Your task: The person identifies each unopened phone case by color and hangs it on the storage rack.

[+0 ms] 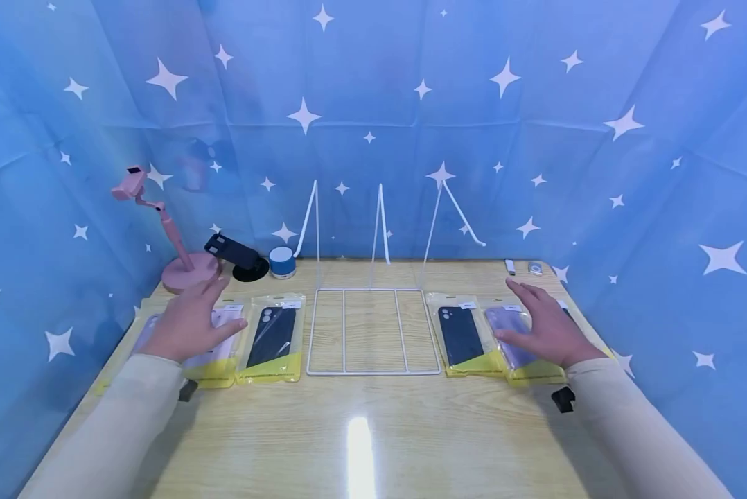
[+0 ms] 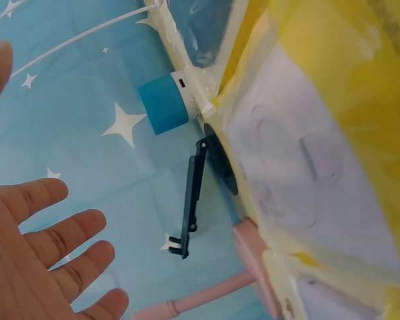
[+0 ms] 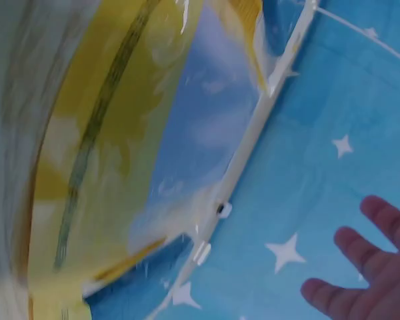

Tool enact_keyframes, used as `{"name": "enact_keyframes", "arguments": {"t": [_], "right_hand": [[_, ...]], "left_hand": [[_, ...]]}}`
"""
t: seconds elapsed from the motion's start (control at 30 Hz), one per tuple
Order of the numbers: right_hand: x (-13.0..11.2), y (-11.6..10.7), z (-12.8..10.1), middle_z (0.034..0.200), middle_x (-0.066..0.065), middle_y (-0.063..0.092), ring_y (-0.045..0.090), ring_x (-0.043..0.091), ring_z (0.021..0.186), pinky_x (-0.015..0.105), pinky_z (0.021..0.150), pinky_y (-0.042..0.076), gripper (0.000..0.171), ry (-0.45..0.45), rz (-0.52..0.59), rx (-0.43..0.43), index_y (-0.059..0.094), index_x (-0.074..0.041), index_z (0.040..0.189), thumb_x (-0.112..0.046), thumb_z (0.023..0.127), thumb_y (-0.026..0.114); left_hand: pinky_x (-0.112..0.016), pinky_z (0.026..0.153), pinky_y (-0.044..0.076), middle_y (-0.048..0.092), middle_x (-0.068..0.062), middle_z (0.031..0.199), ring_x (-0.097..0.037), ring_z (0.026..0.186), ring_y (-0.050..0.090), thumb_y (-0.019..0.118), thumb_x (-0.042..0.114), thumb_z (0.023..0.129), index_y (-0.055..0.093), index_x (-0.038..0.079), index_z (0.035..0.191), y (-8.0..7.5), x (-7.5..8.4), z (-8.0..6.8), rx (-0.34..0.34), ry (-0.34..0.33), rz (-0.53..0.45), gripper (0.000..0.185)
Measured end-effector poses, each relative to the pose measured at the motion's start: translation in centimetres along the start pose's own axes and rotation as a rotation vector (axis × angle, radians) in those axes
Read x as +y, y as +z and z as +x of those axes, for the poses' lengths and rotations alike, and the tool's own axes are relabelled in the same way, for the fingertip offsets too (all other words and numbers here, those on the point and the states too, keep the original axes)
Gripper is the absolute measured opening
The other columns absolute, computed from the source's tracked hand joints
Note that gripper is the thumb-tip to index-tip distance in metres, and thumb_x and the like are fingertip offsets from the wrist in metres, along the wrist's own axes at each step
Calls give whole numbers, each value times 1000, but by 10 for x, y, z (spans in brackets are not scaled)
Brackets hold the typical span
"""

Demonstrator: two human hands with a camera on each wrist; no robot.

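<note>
Fingers of my left hand (image 1: 189, 320) are extended and spread, holding nothing, above a pale packaged phone case (image 1: 214, 339) on the table (image 1: 361, 430). My right hand (image 1: 545, 326) is likewise flat and unloaded above a lilac packaged case (image 1: 515, 339). Each pack lies directly below its palm, long axis running away from me, toward the backdrop.

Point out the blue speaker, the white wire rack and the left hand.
blue speaker (image 1: 282, 263), head view, its round side.
white wire rack (image 1: 344, 331), head view, a base wire.
left hand (image 1: 189, 320), head view, back of hand.
</note>
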State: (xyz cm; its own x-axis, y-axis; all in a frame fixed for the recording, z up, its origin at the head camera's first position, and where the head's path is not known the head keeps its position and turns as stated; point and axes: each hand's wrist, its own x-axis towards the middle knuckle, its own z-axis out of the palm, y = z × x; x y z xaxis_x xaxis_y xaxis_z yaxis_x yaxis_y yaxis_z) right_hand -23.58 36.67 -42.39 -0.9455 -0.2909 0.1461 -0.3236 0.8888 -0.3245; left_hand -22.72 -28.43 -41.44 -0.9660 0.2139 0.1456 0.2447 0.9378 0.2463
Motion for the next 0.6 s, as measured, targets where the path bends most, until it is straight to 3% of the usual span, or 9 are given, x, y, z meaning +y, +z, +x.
{"name": "enact_keyframes", "arguments": {"t": [0.3, 0.47, 0.6], "right_hand": [[-18, 14, 10, 161, 30, 34, 39, 57, 142, 82, 101, 40, 105, 18, 67, -63, 16, -31, 171, -60, 90, 77], [-27, 23, 17, 158, 27, 39, 42, 53, 140, 79, 102, 42, 105, -2, 75, -83, 19, -32, 170, -62, 89, 78], [-34, 30, 22, 153, 26, 46, 49, 49, 135, 74, 99, 47, 102, -19, 66, -101, 26, -27, 169, -59, 88, 79]], "left_hand": [[-71, 117, 35, 44, -29, 159, -53, 146, 40, 69, 50, 99, 42, -1, 158, 21, -4, 5, -106, -82, -170, 82], [-67, 109, 47, 53, -28, 149, -48, 133, 54, 69, 42, 100, 43, 2, 158, 32, -5, 9, -165, -144, -259, 75], [-57, 99, 55, 60, -23, 136, -39, 117, 60, 70, 39, 101, 44, 2, 157, 39, -6, 14, -213, -198, -321, 72]]}}
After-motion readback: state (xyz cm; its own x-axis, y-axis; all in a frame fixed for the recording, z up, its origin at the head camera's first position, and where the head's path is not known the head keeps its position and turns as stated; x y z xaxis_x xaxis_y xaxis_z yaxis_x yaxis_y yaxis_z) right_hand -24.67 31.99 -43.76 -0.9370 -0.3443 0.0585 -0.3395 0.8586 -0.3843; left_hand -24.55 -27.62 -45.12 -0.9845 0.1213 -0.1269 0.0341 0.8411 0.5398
